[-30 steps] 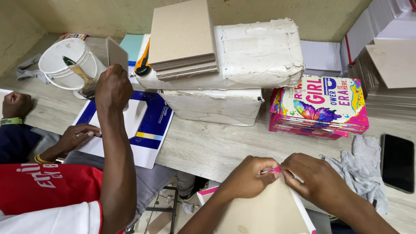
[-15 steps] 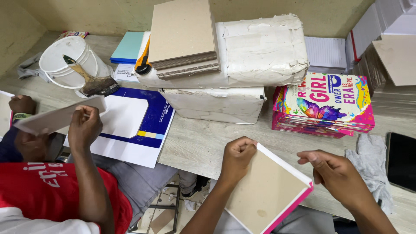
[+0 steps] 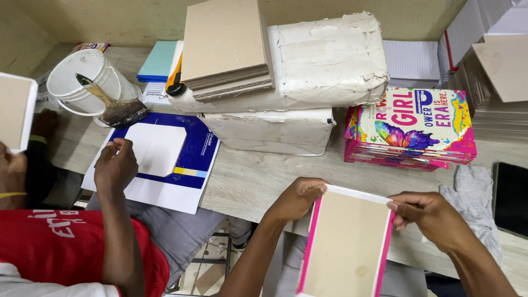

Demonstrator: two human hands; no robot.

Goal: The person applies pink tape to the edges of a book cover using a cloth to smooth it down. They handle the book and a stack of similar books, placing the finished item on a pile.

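Left hand [image 3: 297, 198] pinches the top-left corner of the pink-edged cover board [image 3: 346, 247]: thumb on the white folded strip along the top edge, other fingers curled under the corner, mostly hidden. Right hand [image 3: 432, 217] pinches the top-right corner the same way, thumb and forefinger pressed together on the white strip, remaining fingers folded into the palm. The board hangs between both hands, cardboard face up, tilted slightly, its top edge over the near edge of the wooden table [image 3: 264, 181] and the rest off the table toward the body. Whether it touches the table edge is hard to tell from this angle.

Behind the hands: stack of colourful printed covers [image 3: 412, 129] on the right, grey cloth [image 3: 473, 203] just beside the right hand, dark phone [image 3: 510, 198] at the far right. Two white wrapped bundles [image 3: 308, 88] sit mid-table with plain cardboard sheets [image 3: 225, 47] on top.

On the left a co-worker in a red shirt [image 3: 60, 247] rests one hand [image 3: 115, 168] on a blue-and-white cover sheet [image 3: 165, 159] and lifts a white-edged board [image 3: 15, 113] with the other. White bucket [image 3: 82, 80] with a glue brush [image 3: 113, 107] leaning from it stands near that sheet.
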